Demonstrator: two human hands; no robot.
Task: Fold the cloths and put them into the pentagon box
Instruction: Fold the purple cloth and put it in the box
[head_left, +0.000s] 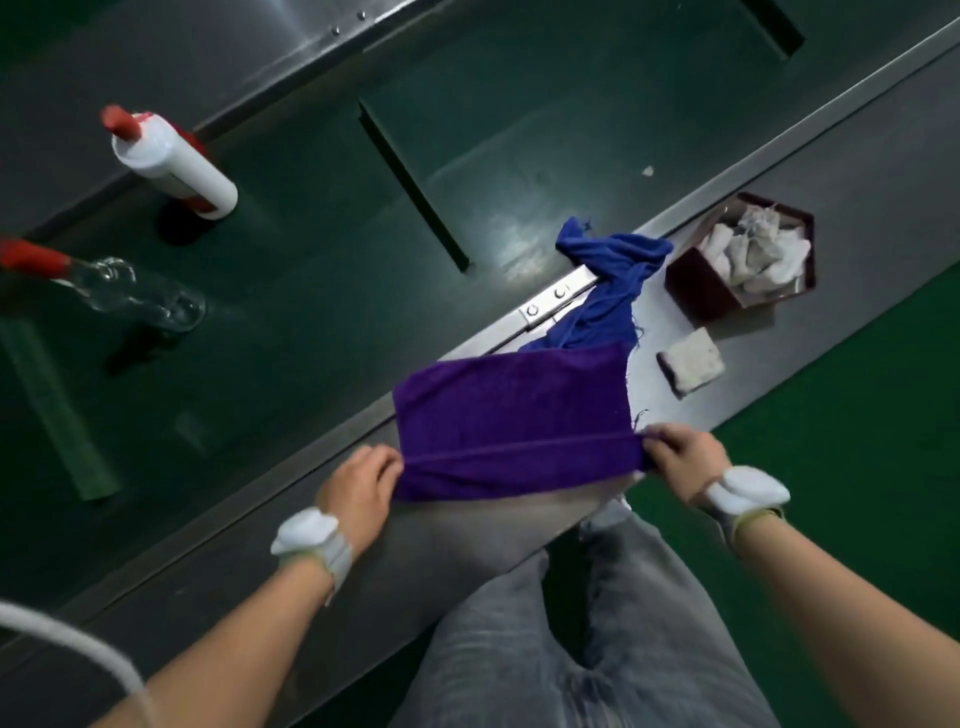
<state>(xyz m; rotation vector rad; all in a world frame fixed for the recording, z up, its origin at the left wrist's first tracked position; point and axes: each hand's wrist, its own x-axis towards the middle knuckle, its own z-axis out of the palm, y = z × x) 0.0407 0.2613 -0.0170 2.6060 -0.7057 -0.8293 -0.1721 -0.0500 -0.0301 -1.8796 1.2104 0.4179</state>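
Note:
A purple cloth (511, 415) lies spread over the metal ledge (395, 540), folded along its near edge. My left hand (361, 486) pinches its near left corner and my right hand (680, 457) pinches its near right corner. Beyond it a blue cloth (605, 275) lies crumpled and unfolded. At the right stands the dark red pentagon box (691, 280), holding white and grey cloths (756, 249). A small folded whitish cloth (691, 366) rests on the ledge between the box and the purple cloth.
A white cartridge tube with a red tip (171, 161) stands at the left on the green belt (322, 249). A clear glass bottle with a red neck (119, 291) lies nearer. My legs in grey jeans (597, 623) are below the ledge, with green floor (857, 415) at the right.

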